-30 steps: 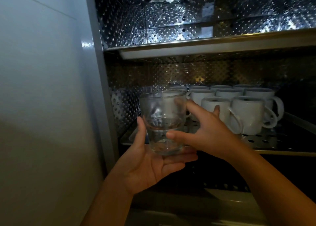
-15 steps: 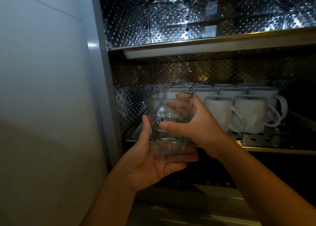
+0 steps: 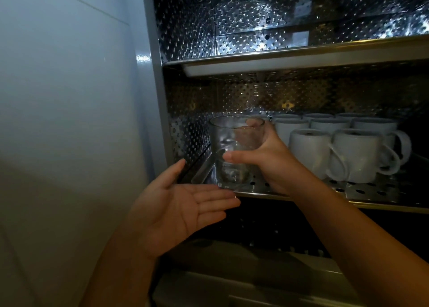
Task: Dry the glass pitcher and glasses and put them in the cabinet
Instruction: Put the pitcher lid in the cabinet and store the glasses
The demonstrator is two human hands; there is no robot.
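One glass (image 3: pixel 233 144) in right hand (image 3: pixel 272 161), at shelf (image 3: pixel 371 191) front edge.

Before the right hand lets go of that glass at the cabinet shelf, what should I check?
1. Grip: right hand holds the glass, thumb in front, fingers behind: ok.
2. Glass upright, mouth up: ok.
3. Base fully seated on the perforated shelf: cannot tell; it sits close to the front left edge.
4. Left hand out of the way: ok; it is open, palm up, below the shelf edge and not touching the glass.
5. Room beside the white mugs: ok; the glass is to their left, apart from them.
6. Glass dry: cannot tell.
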